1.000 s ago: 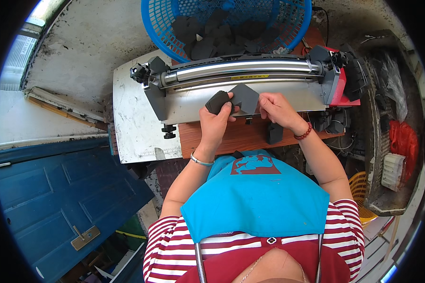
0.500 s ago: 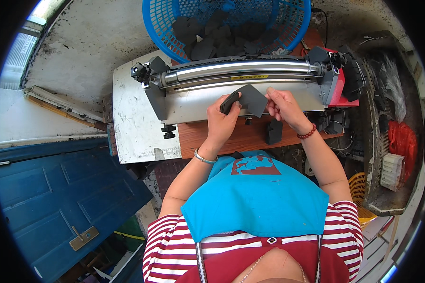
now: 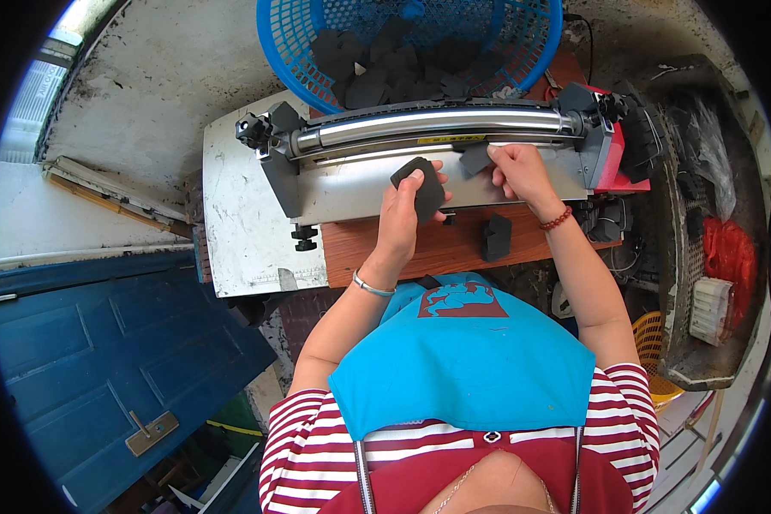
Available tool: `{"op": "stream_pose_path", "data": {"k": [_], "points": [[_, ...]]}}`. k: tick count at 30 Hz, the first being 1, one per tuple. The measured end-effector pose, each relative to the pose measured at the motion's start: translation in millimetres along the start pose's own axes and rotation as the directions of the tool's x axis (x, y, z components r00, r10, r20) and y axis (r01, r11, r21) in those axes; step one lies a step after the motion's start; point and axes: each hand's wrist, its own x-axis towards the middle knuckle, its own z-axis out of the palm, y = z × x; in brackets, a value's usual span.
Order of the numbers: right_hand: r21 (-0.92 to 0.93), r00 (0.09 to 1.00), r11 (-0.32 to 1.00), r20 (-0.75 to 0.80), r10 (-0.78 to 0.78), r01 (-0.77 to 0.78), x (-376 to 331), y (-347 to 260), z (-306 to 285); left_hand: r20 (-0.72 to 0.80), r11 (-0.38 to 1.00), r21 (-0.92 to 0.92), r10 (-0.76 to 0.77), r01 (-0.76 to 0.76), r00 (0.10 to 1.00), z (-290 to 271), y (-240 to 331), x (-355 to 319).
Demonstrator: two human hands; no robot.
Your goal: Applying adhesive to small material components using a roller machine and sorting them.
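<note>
A stack of dark grey flat pieces (image 3: 418,190) is gripped in my left hand (image 3: 398,218), thumb on top and fingers wrapped round the far side. My right hand (image 3: 518,176) pinches one dark grey sheet piece (image 3: 475,160) by its right edge. That piece lies over the metal feed plate (image 3: 351,184), its far edge close to the roller machine's (image 3: 437,124) slot below the shiny roller. On the brown wooden tabletop, a small stack of similar dark pieces (image 3: 497,237) sits between my forearms.
A blue plastic basket (image 3: 283,64) with many dark pieces stands behind the machine. Black knobs (image 3: 304,237) stick out at its left. To the right are a worn trough (image 3: 694,368), a red plastic bag (image 3: 728,265) and a yellow basket (image 3: 651,343).
My right hand has carried one piece from beside the left-hand stack forward to the roller. My left hand has turned its stack so the broad face shows.
</note>
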Motion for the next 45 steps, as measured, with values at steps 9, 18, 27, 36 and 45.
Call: {"op": "stream_pose_path", "data": {"k": [9,18,27,36,45], "points": [[0.052,0.951,0.971,0.196,-0.24,0.234,-38,-15,34,0.038,0.976,0.178,0.118,-0.123,0.992,12,-20,9],[0.746,0.795,0.599,0.536,-0.284,-0.29,-44,1,27,0.431,0.853,-0.424,-0.106,0.305,0.896,1,-9,13],[0.223,0.948,0.936,0.107,-0.3,0.271,-61,-9,26,0.193,0.543,0.723,0.434,-0.427,0.88,10,-2,13],[0.306,0.955,0.912,0.032,-0.296,0.273,-66,-12,33,0.248,0.94,-0.29,-0.107,0.179,0.963,5,0,13],[0.18,0.988,0.974,0.055,-0.147,0.135,-56,5,17,0.043,0.996,-0.074,0.061,-0.058,0.997,7,-5,12]]}}
